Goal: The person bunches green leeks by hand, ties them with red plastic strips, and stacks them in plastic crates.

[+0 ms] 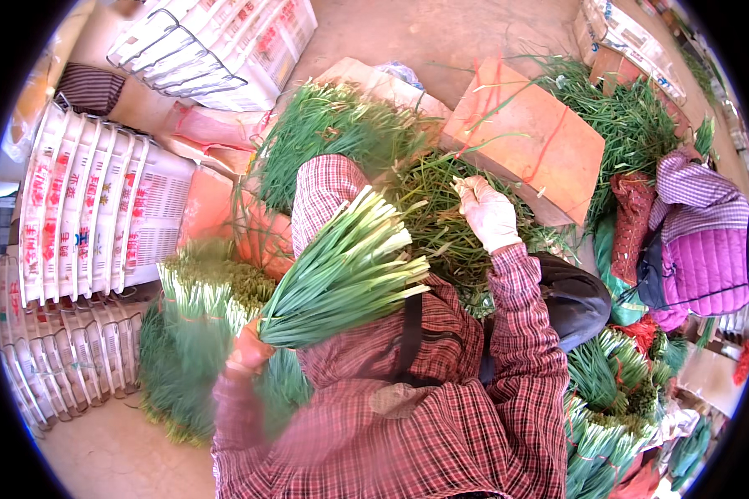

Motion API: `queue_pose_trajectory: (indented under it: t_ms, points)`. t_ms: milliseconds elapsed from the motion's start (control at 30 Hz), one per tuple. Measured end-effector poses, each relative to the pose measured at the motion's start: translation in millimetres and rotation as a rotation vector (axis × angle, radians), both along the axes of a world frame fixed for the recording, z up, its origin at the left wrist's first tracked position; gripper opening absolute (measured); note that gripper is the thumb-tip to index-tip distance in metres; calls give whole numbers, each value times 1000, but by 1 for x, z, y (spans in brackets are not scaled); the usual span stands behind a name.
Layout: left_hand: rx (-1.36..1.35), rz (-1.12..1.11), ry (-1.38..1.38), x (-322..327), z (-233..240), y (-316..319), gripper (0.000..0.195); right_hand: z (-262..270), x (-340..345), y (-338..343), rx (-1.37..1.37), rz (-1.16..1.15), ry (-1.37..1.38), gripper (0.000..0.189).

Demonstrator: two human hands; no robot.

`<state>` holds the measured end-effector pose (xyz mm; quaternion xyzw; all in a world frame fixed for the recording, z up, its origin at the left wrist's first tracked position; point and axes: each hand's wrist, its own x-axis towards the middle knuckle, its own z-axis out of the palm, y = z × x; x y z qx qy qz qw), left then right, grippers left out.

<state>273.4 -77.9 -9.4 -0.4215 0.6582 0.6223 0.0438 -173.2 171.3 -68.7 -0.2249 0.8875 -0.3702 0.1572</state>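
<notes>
My left hand point(249, 350), slightly blurred, grips a thick bunch of garlic chives point(343, 280) near its green leaf end. The pale cut stems fan out up and to the right, over my plaid-covered knee point(327, 178). Farther right is my right hand point(488, 212) in a pale glove, fingers drawn together above a heap of loose, partly yellowed leaves point(443, 231). I make out nothing sizeable in those fingers. A mound of loose chives point(331, 125) lies beyond my knee. Left of me, bundled chives point(200, 312) stand stacked with their pale stems showing.
White plastic crates point(93, 206) with wire handles are stacked at left, another stack of crates point(225, 50) behind. An orange board point(530, 137) lies slanted beyond the heap. A co-worker in a purple vest point(705, 268) sits at right beside more chives point(618, 118). Tied bundles point(605, 436) lie at lower right.
</notes>
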Motion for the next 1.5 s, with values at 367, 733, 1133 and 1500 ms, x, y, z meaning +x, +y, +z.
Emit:
queue_pose_trajectory:
  t_ms: [367,733,1133,1500]
  points:
    - [12,-112,-118,2,5,-11,52,28,75,-59,-530,391,-330,17]
    - [-8,-128,-69,-6,13,-5,52,33,73,-69,-324,32,-408,30]
    - [-278,-148,-115,-10,11,-2,71,19,59,-35,-538,479,-351,12]
    - [-241,-10,191,11,-30,-4,68,25,62,-20,-411,600,-392,17]
